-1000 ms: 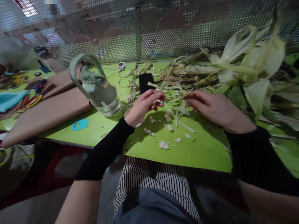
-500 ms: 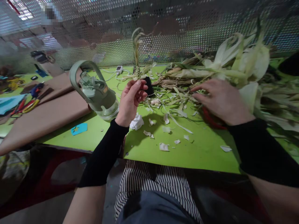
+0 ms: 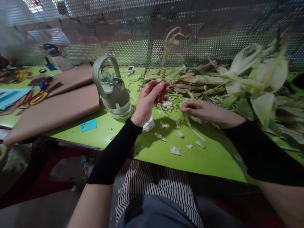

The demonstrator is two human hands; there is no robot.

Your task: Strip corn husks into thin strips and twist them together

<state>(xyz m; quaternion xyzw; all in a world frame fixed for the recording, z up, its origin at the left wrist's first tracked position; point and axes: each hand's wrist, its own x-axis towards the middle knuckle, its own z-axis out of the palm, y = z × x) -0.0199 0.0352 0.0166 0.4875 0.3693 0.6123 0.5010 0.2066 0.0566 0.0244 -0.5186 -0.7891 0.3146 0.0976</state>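
My left hand is closed in a pinch at the foot of a braided corn husk piece, which stands upright with a curled loose top. Husk ends spread sideways around its base. To the right, my right hand hovers low over shredded husk strips, its fingers drawn together. Motion blurs the fingertips, and what they pinch cannot be made out. Small pale husk scraps and a crumpled white paper lie on the green table.
A green water bottle stands left of my left hand. Brown paper, pliers and a blue tag lie farther left. Large corn husks are heaped at right. A perforated metal screen rises behind the table.
My right hand has moved left toward the shredded strips, and its fingers have drawn together. My left hand keeps its pinch on the braided husk. The view has shifted left.
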